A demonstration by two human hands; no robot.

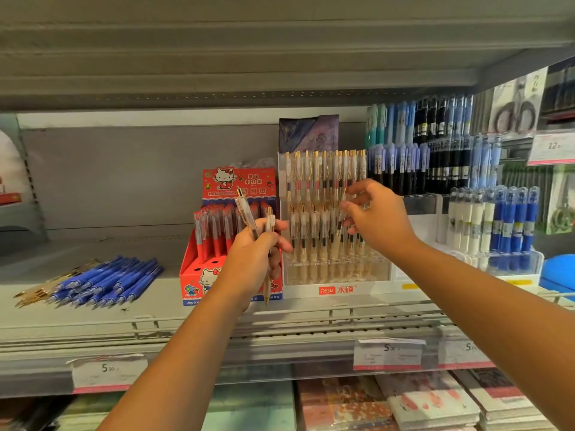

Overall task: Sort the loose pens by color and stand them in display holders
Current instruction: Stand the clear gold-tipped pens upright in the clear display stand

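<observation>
Pinched between the thumb and forefinger of my right hand [378, 220] is a cream pen [340, 223] with a gold clip. I hold it nearly upright, tip down, against the front rows of the clear acrylic holder [342, 273], with my other fingers [364, 185] spread loosely above it. Whether its tip has found a slot I cannot tell. The holder is tiered and packed with matching cream pens [317, 175] standing in rows, above a white base strip [367, 290] with red lettering.

At nine o'clock from that hand, my left hand [252, 255] is curled round two cream pens [244, 206]. One leans up toward eleven o'clock and the other hangs tip-down toward six. Right behind the left hand stands a red Hello Kitty box [239, 181] of red pens [214, 231], just beside the acrylic holder's left side.

Far off at nine o'clock on the grey shelf [155, 309] lies a heap of loose blue pens [105, 279]. Just beside it, further toward nine, lie a few loose gold-clipped pens [37, 293].

At three o'clock from the right hand, a second clear holder [513, 262] carries white pens [466, 219] and capped blue pens [513, 219] upright. Above it, at one o'clock, stand tiers of black and blue pens [435, 150]. Price tags [387, 356] sit on the shelf edge at six o'clock, with stacked notebooks [429, 402] below.
</observation>
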